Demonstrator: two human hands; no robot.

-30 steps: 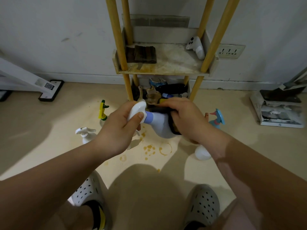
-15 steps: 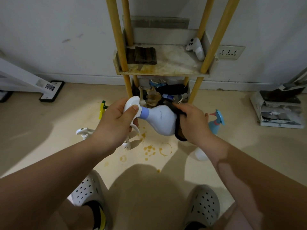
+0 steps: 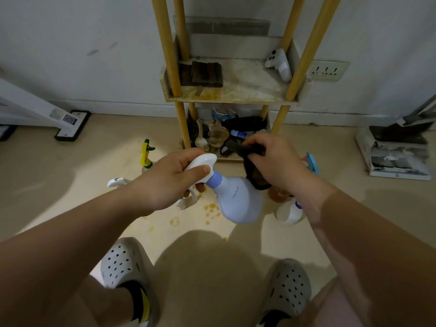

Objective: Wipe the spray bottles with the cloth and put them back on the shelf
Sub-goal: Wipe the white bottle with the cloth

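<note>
1. The pale blue spray bottle (image 3: 238, 201) is held in the air in front of the shelf (image 3: 236, 97), tilted, with its white head up and to the left.
2. Its head is gripped by the left hand (image 3: 165, 182), with the thumb laid over the top and the fingers curled underneath.
3. A dark cloth (image 3: 256, 179) is clutched in the right hand (image 3: 276, 161) and pressed against the upper right of the bottle's round body.
4. The body is thus placed just right of the left hand and below the right hand.
5. A yellow-green spray bottle (image 3: 146, 153) and a blue-headed spray bottle (image 3: 312, 162) are seen on the floor (image 3: 70, 185).
</note>
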